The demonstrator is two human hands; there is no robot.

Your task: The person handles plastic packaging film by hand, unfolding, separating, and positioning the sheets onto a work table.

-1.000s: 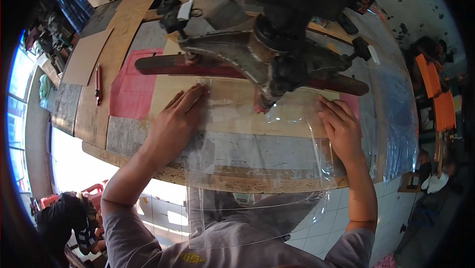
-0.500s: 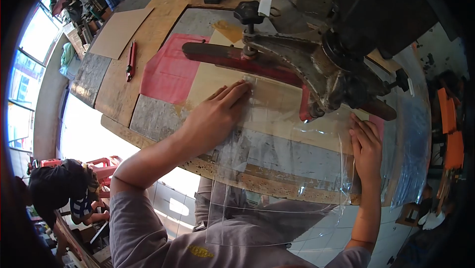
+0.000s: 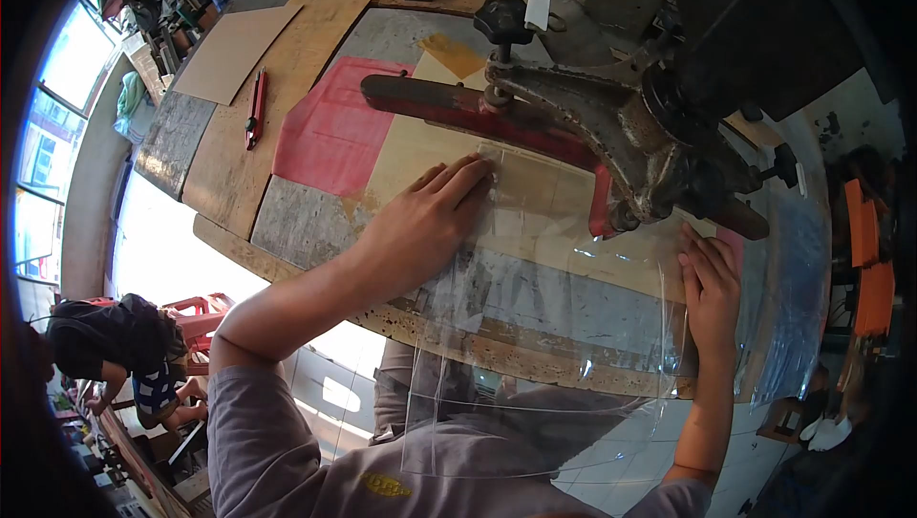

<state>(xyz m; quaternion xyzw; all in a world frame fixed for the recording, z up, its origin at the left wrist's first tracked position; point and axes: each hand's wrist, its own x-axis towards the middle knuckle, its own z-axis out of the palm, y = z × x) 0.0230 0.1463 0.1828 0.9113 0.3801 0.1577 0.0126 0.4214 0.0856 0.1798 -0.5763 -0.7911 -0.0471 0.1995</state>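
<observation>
One clear plastic sheet point(image 3: 549, 279) is being touched by two hands, the left hand point(image 3: 435, 212) and the right hand point(image 3: 711, 284). Beyond them, one long bar point(image 3: 425, 99) is being carried by one metal bracket point(image 3: 578, 97). One red cutter point(image 3: 255, 112) is being seen left of the left hand, two orange pieces point(image 3: 873, 298) right of the right hand.

Blocked ahead of left hand point(image 3: 441, 205) and right hand point(image 3: 709, 274) by dark bar point(image 3: 430, 102) and metal bracket point(image 3: 587, 93). Passable on the near side, between bar and table edge point(image 3: 325, 296), over clear plastic point(image 3: 564, 312). Roomy leftward across the pink sheet point(image 3: 327, 131), with red cutter point(image 3: 256, 112) lying low beyond. Tight at the bar's right end.
</observation>
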